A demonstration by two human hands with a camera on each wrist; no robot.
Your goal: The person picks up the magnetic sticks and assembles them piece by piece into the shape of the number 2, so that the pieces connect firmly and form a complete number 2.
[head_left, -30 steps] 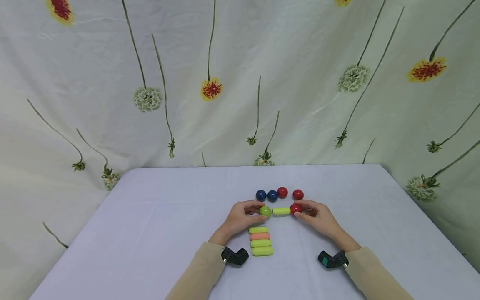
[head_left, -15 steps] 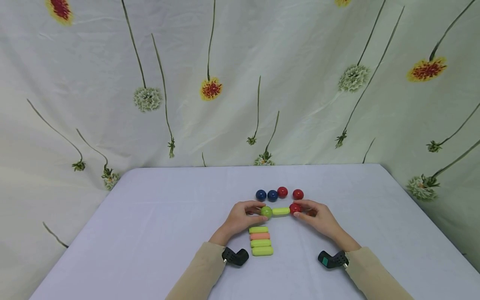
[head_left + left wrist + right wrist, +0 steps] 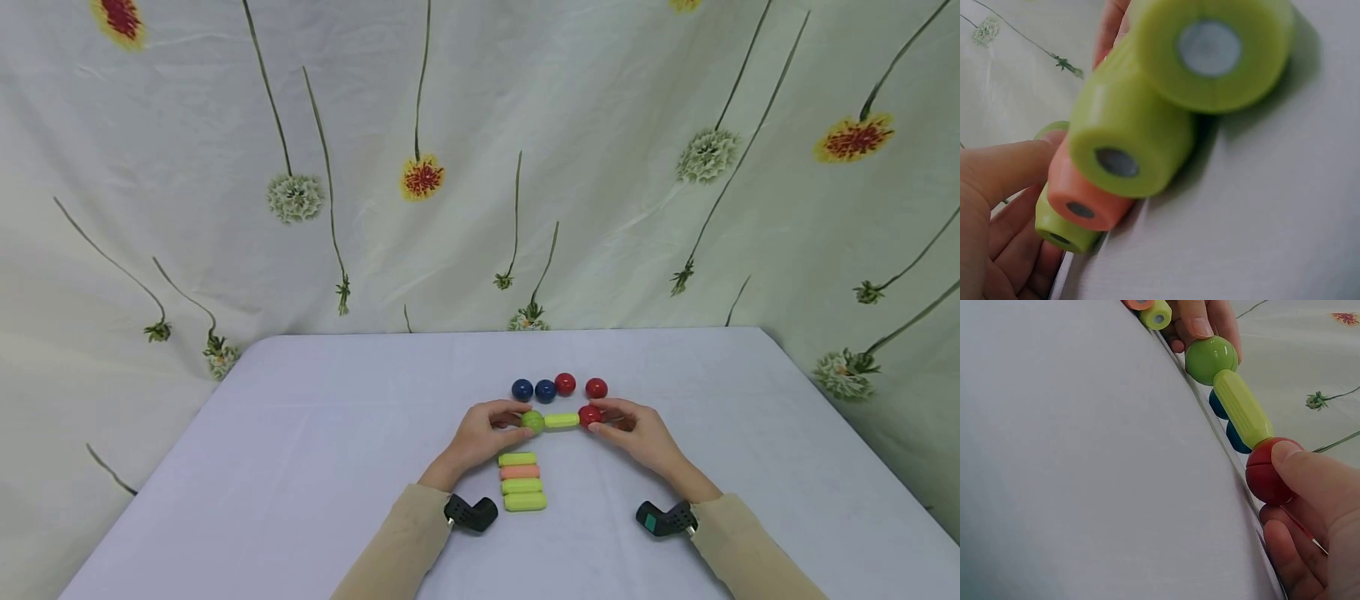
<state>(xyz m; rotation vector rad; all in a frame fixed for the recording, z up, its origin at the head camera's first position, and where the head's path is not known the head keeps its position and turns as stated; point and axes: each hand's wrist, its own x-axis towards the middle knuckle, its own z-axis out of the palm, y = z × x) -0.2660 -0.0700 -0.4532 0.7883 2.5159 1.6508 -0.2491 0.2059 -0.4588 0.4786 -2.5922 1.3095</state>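
My left hand (image 3: 476,432) pinches a green ball (image 3: 533,422) between thumb and fingers. Over on the right, a red ball (image 3: 589,417) is pinched by my right hand (image 3: 637,433). A yellow-green rod (image 3: 562,421) spans the two balls and touches both; the right wrist view shows this rod (image 3: 1242,409) end to end with the green ball (image 3: 1211,360) and the red ball (image 3: 1270,472). Close to the left wrist lies a column of rods, several yellow-green and one orange rod (image 3: 520,472). Grey discs show in their ends in the left wrist view.
Behind the hands sit two dark blue balls, one blue ball (image 3: 522,390) left of the other, and two red balls, the farther right red ball (image 3: 596,388) standing apart. A white cloth covers the table (image 3: 337,467). A flowered curtain (image 3: 465,250) hangs behind it.
The gap between the green ball and the yellow-green rod has closed; they now touch. The left hand has shifted the green ball slightly right. The other balls and rods have stayed put.
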